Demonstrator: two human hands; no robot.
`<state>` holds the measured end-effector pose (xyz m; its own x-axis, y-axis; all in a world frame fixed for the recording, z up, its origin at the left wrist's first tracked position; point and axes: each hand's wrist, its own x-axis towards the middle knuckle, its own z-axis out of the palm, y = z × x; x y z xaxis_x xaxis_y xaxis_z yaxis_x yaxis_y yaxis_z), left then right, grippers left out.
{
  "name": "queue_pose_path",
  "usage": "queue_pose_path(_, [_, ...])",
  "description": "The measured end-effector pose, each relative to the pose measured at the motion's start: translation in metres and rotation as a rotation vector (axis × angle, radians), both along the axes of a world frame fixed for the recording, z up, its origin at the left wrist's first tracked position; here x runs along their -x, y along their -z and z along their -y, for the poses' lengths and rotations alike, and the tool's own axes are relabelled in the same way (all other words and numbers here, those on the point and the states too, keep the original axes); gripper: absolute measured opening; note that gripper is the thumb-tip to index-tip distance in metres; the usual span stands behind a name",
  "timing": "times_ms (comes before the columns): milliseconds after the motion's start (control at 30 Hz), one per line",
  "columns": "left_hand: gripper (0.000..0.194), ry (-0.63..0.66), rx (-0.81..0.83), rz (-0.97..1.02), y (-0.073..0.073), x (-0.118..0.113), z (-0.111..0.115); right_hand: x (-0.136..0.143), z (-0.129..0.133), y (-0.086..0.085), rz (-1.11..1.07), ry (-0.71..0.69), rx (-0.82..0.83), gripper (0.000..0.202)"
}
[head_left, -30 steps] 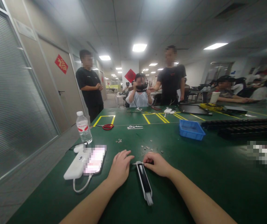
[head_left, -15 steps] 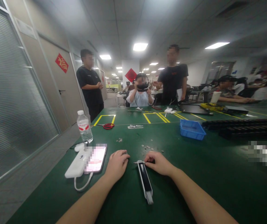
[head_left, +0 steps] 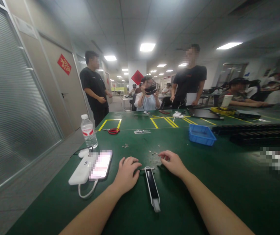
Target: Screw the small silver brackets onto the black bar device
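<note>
Our left hand (head_left: 127, 172) rests curled on the green tabletop (head_left: 228, 182), fingertips touching the far end of a long, narrow strip (head_left: 151, 187) with a dark centre, pale edges and a grey near tip. It lies between our forearms, pointing toward twelve o'clock. Our right hand (head_left: 172, 162) is loosely released, grasping nothing, fingers extended toward small washers (head_left: 153, 152) scattered at twelve o'clock of the strip. We judge that a careless sweep could scatter these tiny parts, or nudge the strip askew. A phone (head_left: 101, 164) and bottle (head_left: 89, 131) stand at ten o'clock, a blue bin (head_left: 201, 135) at two.
</note>
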<state>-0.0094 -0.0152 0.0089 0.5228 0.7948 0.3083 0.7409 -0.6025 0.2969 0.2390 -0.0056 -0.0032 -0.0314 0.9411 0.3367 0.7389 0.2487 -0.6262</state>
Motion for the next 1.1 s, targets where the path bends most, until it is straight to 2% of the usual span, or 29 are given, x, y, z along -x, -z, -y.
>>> queue_pose_path(133, [0.022,0.032,-0.005,0.012,0.001,-0.003,0.003,-0.015,-0.008,0.007,0.101,0.195,0.045,0.029])
queue_pose_path(267, [0.020,0.042,-0.015,0.024,0.002,-0.004,0.003,-0.018,-0.009,0.012,0.209,0.282,0.091,0.032])
queue_pose_path(467, [0.019,0.054,-0.015,0.051,0.002,-0.004,0.003,0.000,-0.002,0.012,0.368,0.258,0.125,0.034])
queue_pose_path(800, [0.020,0.069,-0.018,0.070,0.003,-0.004,0.004,0.007,0.003,0.002,0.308,0.230,0.115,0.014])
queue_pose_path(1100, [0.028,0.072,-0.019,0.090,0.004,-0.002,0.002,0.009,0.000,0.006,0.302,0.174,0.085,0.014])
